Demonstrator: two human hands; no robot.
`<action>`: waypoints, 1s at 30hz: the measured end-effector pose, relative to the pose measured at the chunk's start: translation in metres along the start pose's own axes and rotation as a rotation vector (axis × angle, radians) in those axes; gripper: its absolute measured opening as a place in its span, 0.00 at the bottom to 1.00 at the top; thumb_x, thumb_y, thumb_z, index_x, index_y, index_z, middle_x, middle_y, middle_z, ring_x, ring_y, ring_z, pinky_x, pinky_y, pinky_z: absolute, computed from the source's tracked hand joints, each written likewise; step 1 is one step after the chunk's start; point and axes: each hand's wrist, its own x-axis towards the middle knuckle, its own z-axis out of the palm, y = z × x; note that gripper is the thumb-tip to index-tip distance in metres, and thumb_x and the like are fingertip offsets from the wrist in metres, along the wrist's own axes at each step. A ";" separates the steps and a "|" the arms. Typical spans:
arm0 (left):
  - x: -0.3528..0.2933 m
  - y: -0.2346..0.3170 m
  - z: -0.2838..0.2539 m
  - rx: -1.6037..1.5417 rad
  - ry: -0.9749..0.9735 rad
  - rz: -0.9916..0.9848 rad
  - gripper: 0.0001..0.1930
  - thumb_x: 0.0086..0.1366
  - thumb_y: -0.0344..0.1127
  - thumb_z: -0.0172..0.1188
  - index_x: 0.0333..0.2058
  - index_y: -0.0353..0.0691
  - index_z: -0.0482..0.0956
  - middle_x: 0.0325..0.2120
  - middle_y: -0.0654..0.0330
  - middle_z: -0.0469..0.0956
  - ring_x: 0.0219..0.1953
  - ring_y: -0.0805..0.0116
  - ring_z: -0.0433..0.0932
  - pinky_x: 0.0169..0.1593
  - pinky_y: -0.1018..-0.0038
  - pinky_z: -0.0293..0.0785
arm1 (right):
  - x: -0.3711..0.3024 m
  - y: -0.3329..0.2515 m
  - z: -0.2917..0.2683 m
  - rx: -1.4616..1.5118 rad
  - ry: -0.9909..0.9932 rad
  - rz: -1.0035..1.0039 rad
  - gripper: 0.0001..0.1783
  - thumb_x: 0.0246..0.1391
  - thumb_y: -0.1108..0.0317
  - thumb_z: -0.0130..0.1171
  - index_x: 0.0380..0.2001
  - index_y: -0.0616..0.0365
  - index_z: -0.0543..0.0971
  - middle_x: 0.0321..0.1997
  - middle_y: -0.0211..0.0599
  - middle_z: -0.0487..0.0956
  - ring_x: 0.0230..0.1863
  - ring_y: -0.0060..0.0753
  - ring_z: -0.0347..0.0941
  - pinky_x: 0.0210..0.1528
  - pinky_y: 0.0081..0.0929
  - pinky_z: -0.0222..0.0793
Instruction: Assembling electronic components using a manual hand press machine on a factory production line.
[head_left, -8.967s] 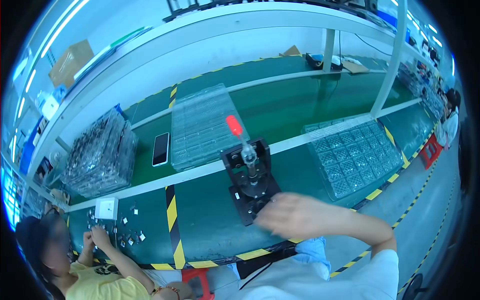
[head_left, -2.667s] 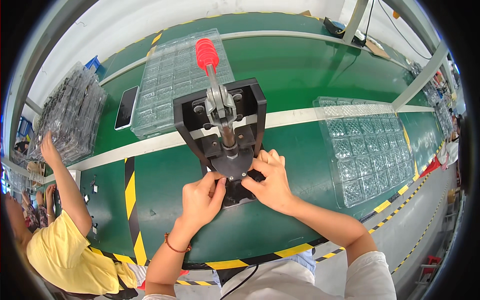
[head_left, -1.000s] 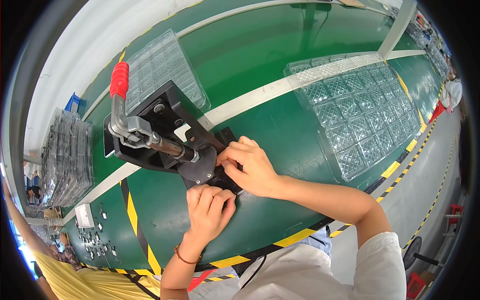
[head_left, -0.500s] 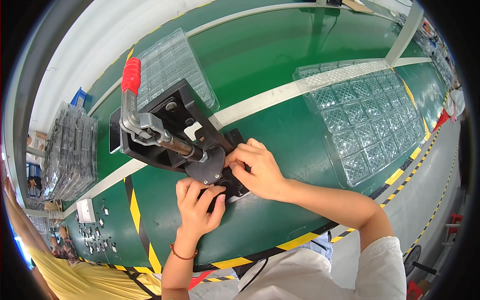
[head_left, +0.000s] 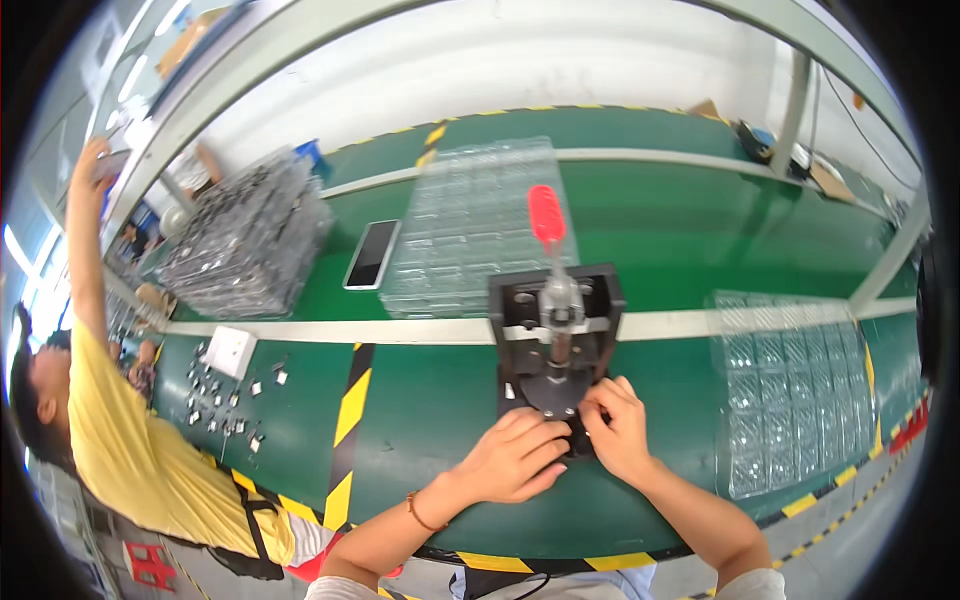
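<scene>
A black toggle-clamp press fixture (head_left: 508,300) with a red handle (head_left: 546,214) stands in front of me on the green bench, its handle pointing up. Below its rounded black press plate (head_left: 556,392), both hands work at the dark base (head_left: 578,440). My left hand (head_left: 515,456) is at the front left of the base, fingers bent and drawn together. At the right side, my right hand (head_left: 618,428) has its thumb and fingers curled into a pinch against the fixture. Whatever lies between the fingertips of either hand is hidden or too small to make out.
Clear plastic trays (head_left: 470,220) lie behind the fixture, beside a phone (head_left: 372,255). Another clear tray (head_left: 795,400) is at right. At left are stacked trays (head_left: 245,240), a white box (head_left: 232,352), scattered small parts (head_left: 225,400) and a person in a yellow shirt (head_left: 140,450), one arm raised.
My view has swung left and up, bringing the phone and the person in yellow more fully into sight. Both hands remain at the fixture's base, with the left fingers closer together.
</scene>
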 end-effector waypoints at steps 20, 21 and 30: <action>-0.003 -0.001 0.001 -0.046 -0.072 0.027 0.09 0.55 0.32 0.57 0.33 0.36 0.72 0.37 0.56 0.70 0.39 0.58 0.69 0.45 0.66 0.67 | 0.003 0.001 0.000 -0.010 -0.037 0.003 0.03 0.43 0.80 0.53 0.20 0.63 0.72 0.21 0.35 0.69 0.26 0.34 0.60 0.28 0.29 0.57; -0.003 -0.001 0.001 -0.043 -0.077 0.031 0.09 0.56 0.32 0.57 0.33 0.35 0.72 0.37 0.56 0.70 0.39 0.58 0.69 0.45 0.66 0.67 | 0.003 0.001 0.000 -0.013 -0.038 -0.002 0.03 0.43 0.80 0.53 0.20 0.63 0.72 0.21 0.35 0.69 0.26 0.34 0.60 0.28 0.29 0.57; -0.007 -0.004 0.004 -0.042 -0.038 0.078 0.08 0.55 0.31 0.57 0.32 0.34 0.72 0.35 0.55 0.70 0.38 0.58 0.69 0.43 0.66 0.67 | 0.000 0.002 0.001 -0.036 -0.038 -0.011 0.02 0.42 0.80 0.53 0.20 0.64 0.71 0.20 0.36 0.68 0.26 0.34 0.60 0.28 0.29 0.57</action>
